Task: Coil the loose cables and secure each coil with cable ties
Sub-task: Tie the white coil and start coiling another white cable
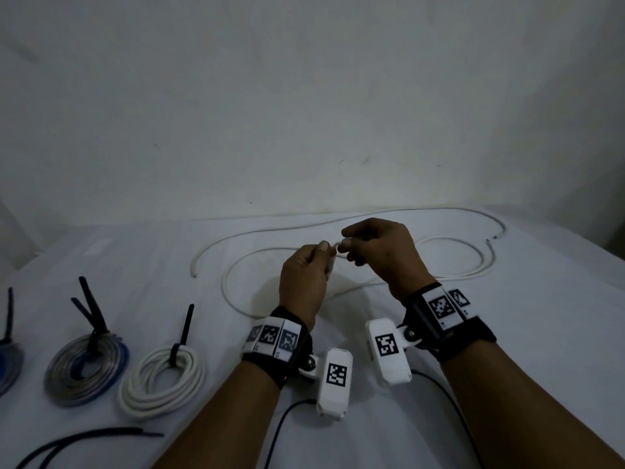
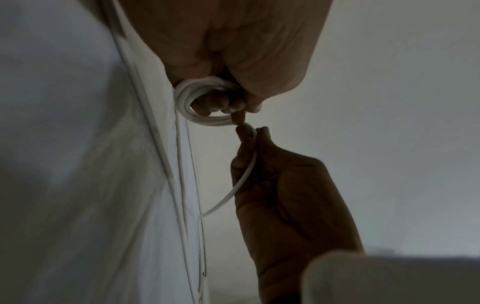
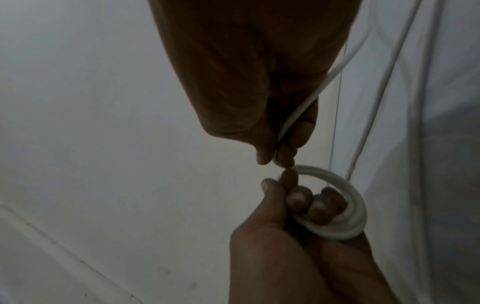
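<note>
The left hand [image 1: 306,275] holds a small white coil [image 3: 335,205] of a few turns, its fingers curled through the ring and the thumb pressed on top, so the loops cannot spring apart while more cable is added. This grip works as a fixed former: the coil stays put and the cable comes to it. The right hand [image 1: 378,252] pinches the white cable [image 2: 241,179] between thumb and fingertips right beside the coil, the two hands almost touching, likely so that each new turn can be laid with little slack and little twist.

Both hands are raised above the white-covered counter [image 1: 507,350], which lets the free length trail and slide. That loose part of the cable [image 1: 372,220] lies in wide curves across the far side of the counter, with one end lying left of the hands; most of it is uncoiled, so the winding looks to be at an early stage.

To the left lie finished pieces: a white cable coil [image 1: 162,380] bound with a black cable tie [image 1: 184,330], a grey and blue coil [image 1: 88,368] with its ties standing up, and part of a blue coil [image 1: 8,367] at the frame edge. Spare black ties [image 1: 91,438] wait near the front edge, within reach for when this coil is complete.
</note>
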